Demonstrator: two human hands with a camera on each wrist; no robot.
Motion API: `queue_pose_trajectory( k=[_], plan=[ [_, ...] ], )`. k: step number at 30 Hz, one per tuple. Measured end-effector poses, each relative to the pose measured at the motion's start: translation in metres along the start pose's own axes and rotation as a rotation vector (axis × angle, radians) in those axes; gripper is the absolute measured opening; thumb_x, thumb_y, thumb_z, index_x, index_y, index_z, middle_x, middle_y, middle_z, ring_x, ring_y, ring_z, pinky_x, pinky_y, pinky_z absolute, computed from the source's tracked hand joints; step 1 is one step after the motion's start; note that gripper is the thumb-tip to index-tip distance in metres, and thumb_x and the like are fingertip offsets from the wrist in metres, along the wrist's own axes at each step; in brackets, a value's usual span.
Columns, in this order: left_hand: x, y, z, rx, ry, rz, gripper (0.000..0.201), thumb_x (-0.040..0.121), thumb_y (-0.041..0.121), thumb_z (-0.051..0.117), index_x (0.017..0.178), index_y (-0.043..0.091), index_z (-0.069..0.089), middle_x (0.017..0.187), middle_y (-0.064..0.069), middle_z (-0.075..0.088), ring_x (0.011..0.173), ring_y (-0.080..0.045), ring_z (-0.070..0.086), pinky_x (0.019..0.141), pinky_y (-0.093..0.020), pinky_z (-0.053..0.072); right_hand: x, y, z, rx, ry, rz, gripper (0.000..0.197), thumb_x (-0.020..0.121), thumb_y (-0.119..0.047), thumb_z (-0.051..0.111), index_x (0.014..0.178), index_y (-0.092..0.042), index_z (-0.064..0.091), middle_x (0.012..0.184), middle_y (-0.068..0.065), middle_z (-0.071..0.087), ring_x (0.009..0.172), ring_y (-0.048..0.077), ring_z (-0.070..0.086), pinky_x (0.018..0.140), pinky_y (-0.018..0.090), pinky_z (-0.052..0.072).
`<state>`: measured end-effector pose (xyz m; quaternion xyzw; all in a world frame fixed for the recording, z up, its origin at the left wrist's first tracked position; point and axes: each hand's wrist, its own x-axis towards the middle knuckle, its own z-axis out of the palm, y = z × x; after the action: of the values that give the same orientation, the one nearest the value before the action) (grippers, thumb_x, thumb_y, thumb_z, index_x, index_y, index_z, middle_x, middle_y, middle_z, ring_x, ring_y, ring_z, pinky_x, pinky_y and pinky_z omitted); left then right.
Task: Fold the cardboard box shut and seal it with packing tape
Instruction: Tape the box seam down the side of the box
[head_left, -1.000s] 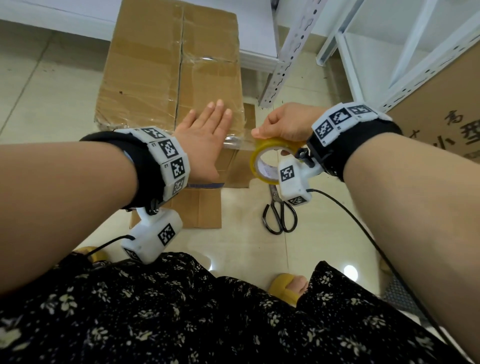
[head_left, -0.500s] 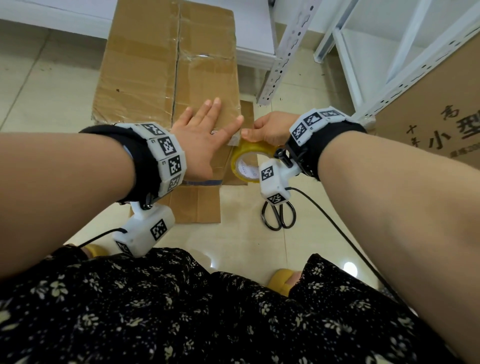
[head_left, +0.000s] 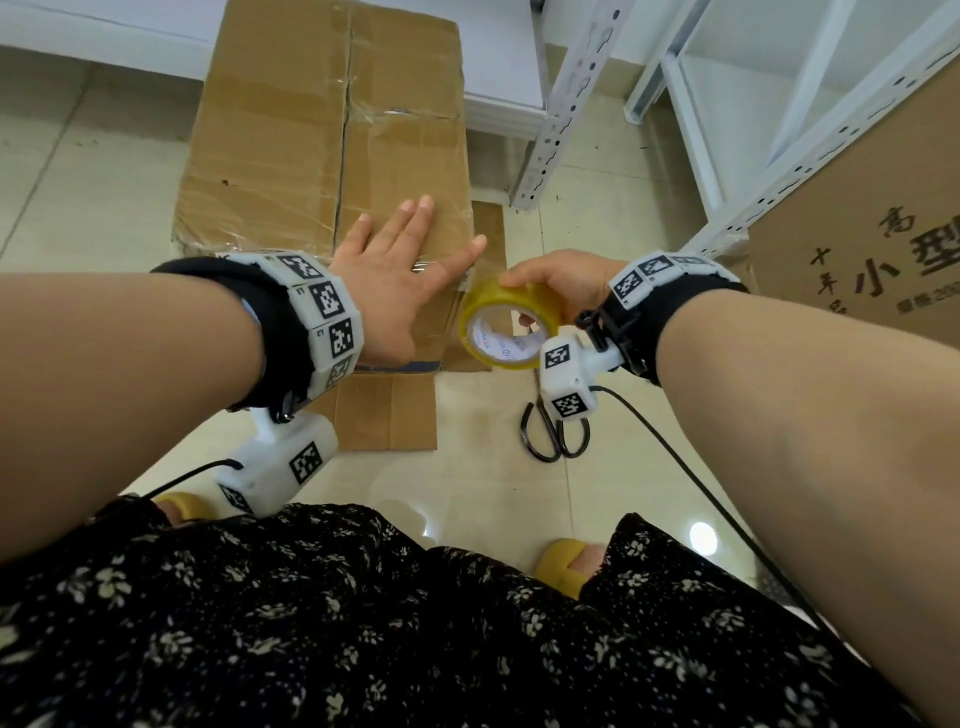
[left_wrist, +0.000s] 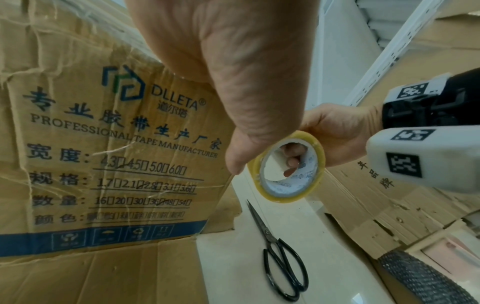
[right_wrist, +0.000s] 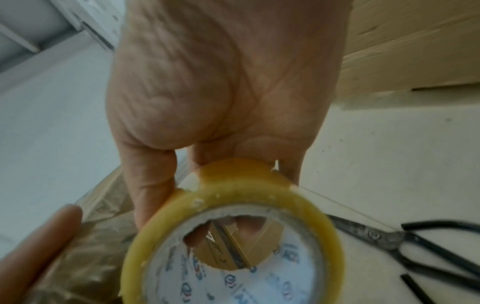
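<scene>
A: One cardboard box (head_left: 322, 156) on the floor, flaps folded down. Left hand (head_left: 400, 280) lies flat on its near right corner, fingers straight and spread.

B: One tape roll (head_left: 511, 325), just right of that corner, right hand (head_left: 558, 278) curled round it, fingers through the core.

A: One pair of scissors (head_left: 553, 434) on the tiles below.

B: The left wrist view alone reads the box's side: "DLLETA", "PROFESSIONAL TAPE MANUFACTURER".

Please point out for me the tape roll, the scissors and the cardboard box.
tape roll (head_left: 511, 332): head view, on its yellow outer rim.
scissors (left_wrist: 281, 265): left wrist view, on the black handle loops.
cardboard box (head_left: 270, 130): head view, on its left top flap.
</scene>
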<state>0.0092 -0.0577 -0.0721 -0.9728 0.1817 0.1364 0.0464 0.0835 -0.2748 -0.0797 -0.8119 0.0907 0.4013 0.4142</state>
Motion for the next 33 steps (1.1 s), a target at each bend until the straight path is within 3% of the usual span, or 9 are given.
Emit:
queue_pose_trajectory(
  k=[4,7,10,13,18,22,25,29,33],
  plan=[
    [0.000,-0.001,-0.002,-0.010,-0.014,0.003,0.121,0.075,0.038,0.069,0.137,0.048,-0.034,0.154,-0.013,-0.031,0.145,-0.026,-0.022,0.118,-0.051,-0.002,0.002,-0.004,-0.003,-0.305,0.159,-0.040,0.061,0.077,-0.070,0.068,0.098,-0.012,0.073,0.088,0.004,0.073,0.083,0.023,0.069,0.081,0.037,0.054],
    [0.001,0.000,-0.003,-0.006,-0.031,-0.004,0.121,0.075,0.032,0.069,0.138,0.048,-0.034,0.154,-0.013,-0.032,0.145,-0.026,-0.023,0.119,-0.051,-0.001,0.002,-0.005,-0.003,-0.419,0.222,-0.046,0.065,0.078,-0.074,0.064,0.103,-0.015,0.071,0.097,0.003,0.071,0.088,0.021,0.066,0.082,0.036,0.051],
    [0.000,0.000,-0.003,-0.001,-0.032,-0.008,0.120,0.075,0.026,0.067,0.138,0.048,-0.033,0.154,-0.013,-0.032,0.145,-0.026,-0.023,0.119,-0.052,-0.001,0.004,-0.008,0.001,-0.519,0.216,0.010,0.077,0.078,-0.079,0.057,0.113,-0.012,0.068,0.102,0.005,0.068,0.083,0.019,0.063,0.071,0.034,0.046],
    [0.000,0.001,-0.003,0.008,-0.030,-0.014,0.120,0.075,0.025,0.066,0.139,0.047,-0.032,0.153,-0.014,-0.033,0.145,-0.026,-0.023,0.118,-0.052,-0.001,0.006,-0.012,0.006,-0.619,0.221,0.059,0.086,0.077,-0.084,0.050,0.119,-0.010,0.065,0.108,0.008,0.067,0.087,0.022,0.062,0.075,0.036,0.045],
    [0.000,0.001,-0.011,0.058,-0.025,-0.001,0.116,0.074,0.029,0.065,0.142,0.045,-0.027,0.156,-0.019,-0.024,0.147,-0.031,-0.012,0.118,-0.053,0.009,0.014,-0.018,0.023,-0.620,0.240,-0.018,0.084,0.081,-0.079,0.051,0.126,-0.009,0.063,0.118,0.010,0.067,0.099,0.026,0.064,0.080,0.035,0.046],
    [0.004,0.003,-0.021,0.140,0.001,0.037,0.091,0.076,0.029,0.059,0.144,0.044,0.000,0.155,-0.030,-0.006,0.145,-0.041,0.011,0.109,-0.057,0.031,0.012,-0.020,0.027,-0.610,0.209,0.011,0.089,0.083,-0.078,0.049,0.134,-0.005,0.056,0.126,0.013,0.063,0.106,0.029,0.063,0.081,0.033,0.046],
    [0.008,0.013,-0.027,0.206,-0.056,0.038,0.073,0.083,0.023,0.054,0.140,0.044,0.013,0.152,-0.035,-0.006,0.142,-0.046,0.016,0.100,-0.053,0.043,0.009,-0.014,0.023,-0.496,0.193,0.067,0.090,0.080,-0.077,0.054,0.134,-0.005,0.055,0.125,0.012,0.063,0.109,0.030,0.062,0.085,0.037,0.049],
    [0.014,0.019,-0.035,0.266,-0.135,0.040,0.075,0.087,0.018,0.055,0.141,0.047,0.013,0.151,-0.038,-0.007,0.140,-0.049,0.019,0.090,-0.048,0.049,0.009,0.001,0.014,-0.213,0.166,0.073,0.065,0.081,-0.061,0.070,0.125,-0.014,0.059,0.124,0.004,0.062,0.107,0.024,0.060,0.090,0.039,0.048],
    [0.017,0.020,-0.037,0.257,-0.129,0.047,0.064,0.092,0.018,0.042,0.145,0.040,0.013,0.151,-0.038,-0.009,0.140,-0.050,0.018,0.090,-0.047,0.050,0.012,0.003,0.009,-0.229,0.231,0.004,0.056,0.079,-0.060,0.073,0.113,-0.016,0.064,0.103,0.000,0.065,0.087,0.015,0.060,0.067,0.029,0.043]
  ],
)
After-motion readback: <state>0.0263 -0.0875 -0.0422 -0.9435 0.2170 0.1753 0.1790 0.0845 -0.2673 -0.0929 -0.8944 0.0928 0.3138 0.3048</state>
